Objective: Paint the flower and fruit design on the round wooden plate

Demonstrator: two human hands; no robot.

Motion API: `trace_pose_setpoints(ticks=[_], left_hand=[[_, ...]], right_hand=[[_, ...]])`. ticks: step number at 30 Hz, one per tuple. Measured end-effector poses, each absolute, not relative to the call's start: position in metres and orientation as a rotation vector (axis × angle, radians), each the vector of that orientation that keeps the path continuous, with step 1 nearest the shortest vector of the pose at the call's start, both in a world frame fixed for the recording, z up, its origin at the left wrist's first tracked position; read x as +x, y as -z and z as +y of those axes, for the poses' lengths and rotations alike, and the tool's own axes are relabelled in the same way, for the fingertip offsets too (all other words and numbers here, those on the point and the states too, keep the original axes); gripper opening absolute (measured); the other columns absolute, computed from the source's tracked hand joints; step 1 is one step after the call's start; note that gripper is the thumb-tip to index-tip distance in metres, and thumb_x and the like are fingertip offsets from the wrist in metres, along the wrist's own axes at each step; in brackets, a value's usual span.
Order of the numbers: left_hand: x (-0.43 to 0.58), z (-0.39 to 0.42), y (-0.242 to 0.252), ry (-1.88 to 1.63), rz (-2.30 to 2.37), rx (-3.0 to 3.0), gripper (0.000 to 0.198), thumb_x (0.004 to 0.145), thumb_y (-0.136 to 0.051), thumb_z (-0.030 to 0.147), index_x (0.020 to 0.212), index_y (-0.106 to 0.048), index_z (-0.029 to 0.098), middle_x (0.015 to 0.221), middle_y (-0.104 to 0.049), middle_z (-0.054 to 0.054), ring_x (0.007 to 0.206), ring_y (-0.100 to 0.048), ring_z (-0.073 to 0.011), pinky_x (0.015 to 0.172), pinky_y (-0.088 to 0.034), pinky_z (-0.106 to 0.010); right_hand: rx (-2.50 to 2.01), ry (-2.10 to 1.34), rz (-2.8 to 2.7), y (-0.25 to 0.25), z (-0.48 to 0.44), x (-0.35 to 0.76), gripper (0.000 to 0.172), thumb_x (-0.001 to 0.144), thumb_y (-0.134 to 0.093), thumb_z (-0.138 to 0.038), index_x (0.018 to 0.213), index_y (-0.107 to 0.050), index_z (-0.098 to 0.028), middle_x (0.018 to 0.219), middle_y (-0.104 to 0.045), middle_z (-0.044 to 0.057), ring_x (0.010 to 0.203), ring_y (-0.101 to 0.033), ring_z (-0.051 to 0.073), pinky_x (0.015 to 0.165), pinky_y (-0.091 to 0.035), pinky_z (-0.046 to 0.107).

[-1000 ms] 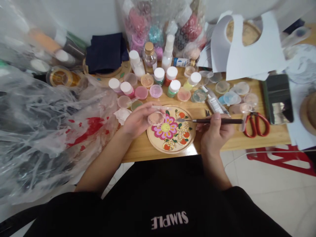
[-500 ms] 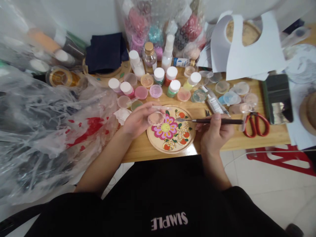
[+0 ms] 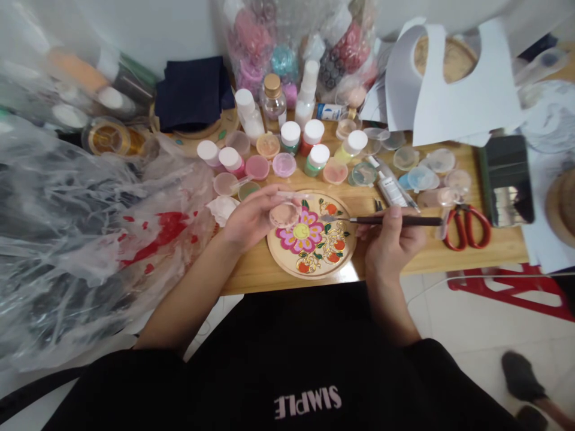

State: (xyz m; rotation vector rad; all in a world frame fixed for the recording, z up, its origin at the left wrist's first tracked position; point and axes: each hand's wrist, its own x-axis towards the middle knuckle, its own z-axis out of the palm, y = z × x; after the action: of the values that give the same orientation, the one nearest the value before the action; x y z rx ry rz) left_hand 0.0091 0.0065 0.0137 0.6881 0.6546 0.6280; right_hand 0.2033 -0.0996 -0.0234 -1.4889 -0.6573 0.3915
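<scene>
At the near edge of the table [image 3: 251, 272], our right hand [image 3: 390, 239] is closed in a pen grip on a thin dark brush [image 3: 395, 220], thumb on top, shaft almost level and pointing left. Its tip lies over the right half of the wooden disc [image 3: 283, 257], by the gold scrollwork and small orange fruits. We cannot tell whether the bristles touch the wood.

Our left hand [image 3: 251, 218] is curled round a small clear paint pot [image 3: 284, 214] of pale peach colour, held over the disc's upper left rim, just beside the pink flower [image 3: 302, 233]. The pot's lid looks flipped open.

Judgement on technique:
- Rest the heel of the right hand on the table so that the tip moves from the fingers alone.
- Keep the pot close to the tip and level, so each reload is short and nothing drips on painted areas.
- Load little paint and stay inside the gold outlines.

Beyond the disc:
- White-capped paint bottles [image 3: 313, 131] and open colour pots in a row behind it.
- A glue tube [image 3: 390, 187] to the right.
- Red-handled scissors [image 3: 465, 226] further right, near the table edge.
- A dark phone [image 3: 507, 179] past those.
- Crumpled clear plastic bags [image 3: 90, 239] crowding the left side, near our left forearm.
- Someone's dark shoe [image 3: 521, 374] on the tiled floor, lower right.
</scene>
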Motion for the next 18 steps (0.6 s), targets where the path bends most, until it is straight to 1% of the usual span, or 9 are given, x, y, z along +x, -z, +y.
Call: trace_pose_setpoints(ticks=[6, 13, 18], left_hand=[[0.0087, 0.0067, -0.0125, -0.629, 0.653, 0.714, 0.018, 0.077, -0.076, 0.031, 0.080, -0.073, 0.013, 0.075, -0.073, -0.006, 0.064, -0.063, -0.0139, 0.061, -0.051, -0.026], [0.0085, 0.0069, -0.0125, -0.627, 0.631, 0.731, 0.023, 0.074, -0.079, 0.035, 0.079, -0.075, 0.014, 0.074, -0.073, -0.005, 0.062, -0.062, -0.0137, 0.062, -0.050, -0.027], [0.0064, 0.0074, -0.0095, -0.599, 0.643, 0.725, 0.018, 0.078, -0.075, 0.032, 0.082, -0.073, 0.014, 0.076, -0.073, -0.005, 0.066, -0.064, -0.0151, 0.067, -0.052, -0.029]], right_hand=[[-1.499, -0.394, -0.668, 0.0240, -0.1001, 0.2033, 0.040, 0.094, -0.064, -0.060, 0.073, -0.057, -0.027, 0.048, -0.055, -0.007, 0.034, -0.048, 0.012, 0.036, -0.037, 0.030], [-1.479, -0.398, -0.657, 0.0245, -0.0994, 0.2032, 0.039, 0.093, -0.066, -0.059, 0.073, -0.057, -0.027, 0.048, -0.056, -0.006, 0.034, -0.047, 0.013, 0.036, -0.033, 0.030], [-1.455, -0.405, -0.672, 0.0242, -0.1001, 0.2030, 0.037, 0.094, -0.065, -0.057, 0.073, -0.058, -0.027, 0.049, -0.057, -0.006, 0.035, -0.048, 0.014, 0.037, -0.033, 0.031]])
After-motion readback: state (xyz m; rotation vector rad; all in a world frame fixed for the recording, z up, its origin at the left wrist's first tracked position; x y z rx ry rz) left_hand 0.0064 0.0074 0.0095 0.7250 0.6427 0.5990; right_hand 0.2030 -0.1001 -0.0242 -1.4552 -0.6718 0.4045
